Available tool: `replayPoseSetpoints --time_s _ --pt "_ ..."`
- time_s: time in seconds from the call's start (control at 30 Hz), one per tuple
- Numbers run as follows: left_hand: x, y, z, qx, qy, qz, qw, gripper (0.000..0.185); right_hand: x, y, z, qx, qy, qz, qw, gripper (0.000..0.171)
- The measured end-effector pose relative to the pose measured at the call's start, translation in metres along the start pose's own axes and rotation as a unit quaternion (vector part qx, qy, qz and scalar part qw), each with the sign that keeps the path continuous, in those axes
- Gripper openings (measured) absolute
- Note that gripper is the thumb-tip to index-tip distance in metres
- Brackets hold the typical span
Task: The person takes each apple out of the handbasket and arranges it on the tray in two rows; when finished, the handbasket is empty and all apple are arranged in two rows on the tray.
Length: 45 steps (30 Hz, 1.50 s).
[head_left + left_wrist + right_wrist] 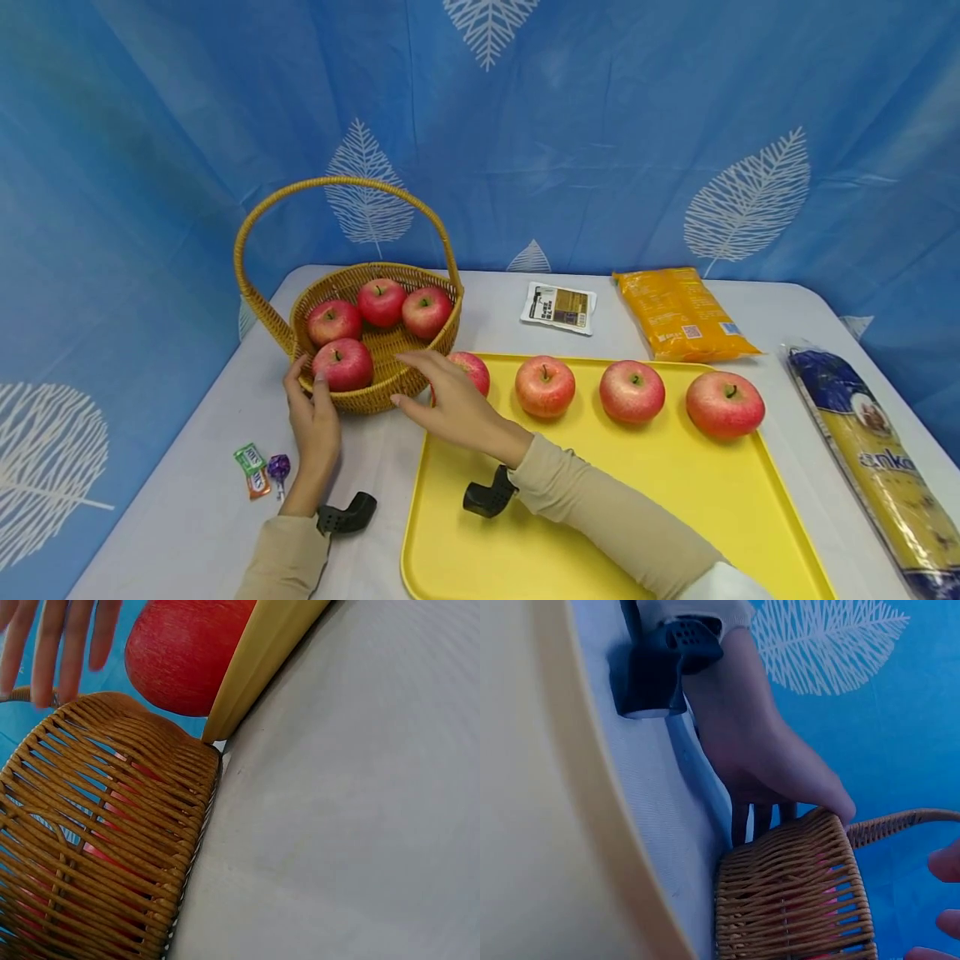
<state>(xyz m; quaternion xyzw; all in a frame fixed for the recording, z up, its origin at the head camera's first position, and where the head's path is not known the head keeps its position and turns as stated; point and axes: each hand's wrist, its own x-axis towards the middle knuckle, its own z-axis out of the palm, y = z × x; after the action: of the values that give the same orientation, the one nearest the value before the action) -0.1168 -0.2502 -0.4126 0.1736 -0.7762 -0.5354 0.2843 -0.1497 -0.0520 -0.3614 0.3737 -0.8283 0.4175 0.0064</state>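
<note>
Only the head view shows four apples (382, 302) inside basket (375, 398)

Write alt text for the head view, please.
Two hands, the left hand and the right hand, touch a woven basket holding four apples. Beside it, four more apples sit on a yellow tray.

Woven wicker basket (378, 392), rough; glossy yellow plastic tray (660, 517); smooth apples (544, 386).

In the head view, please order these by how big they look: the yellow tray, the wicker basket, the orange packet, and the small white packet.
1. yellow tray
2. wicker basket
3. orange packet
4. small white packet
The tray lies nearest the camera, which enlarges it somewhat.
</note>
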Motion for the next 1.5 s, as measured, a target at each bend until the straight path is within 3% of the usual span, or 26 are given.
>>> replayPoseSetpoints --time_s 0.5,0.9,1.2,1.37,1.5 --pt "0.001 -0.001 0.001 0.009 0.004 -0.002 0.9999 0.043 0.06 -0.003 0.029 -0.002 -0.018 0.02 1.0 0.051" --pt "0.001 0.0 0.001 0.011 0.005 -0.009 0.9999 0.042 0.092 0.0 0.034 -0.027 -0.064 0.04 0.997 0.058" --pt "0.001 0.001 -0.001 0.009 0.004 -0.005 0.9999 0.042 0.108 0.003 0.041 -0.108 -0.162 0.067 0.979 0.071" --pt "-0.001 0.008 -0.001 0.006 0.004 -0.009 0.9999 0.042 0.109 0.001 0.042 -0.129 -0.192 0.079 0.97 0.082" --pt "0.001 0.002 -0.001 0.01 0.003 -0.007 0.9999 0.042 0.108 0.0 0.043 -0.136 -0.208 0.09 0.964 0.092"
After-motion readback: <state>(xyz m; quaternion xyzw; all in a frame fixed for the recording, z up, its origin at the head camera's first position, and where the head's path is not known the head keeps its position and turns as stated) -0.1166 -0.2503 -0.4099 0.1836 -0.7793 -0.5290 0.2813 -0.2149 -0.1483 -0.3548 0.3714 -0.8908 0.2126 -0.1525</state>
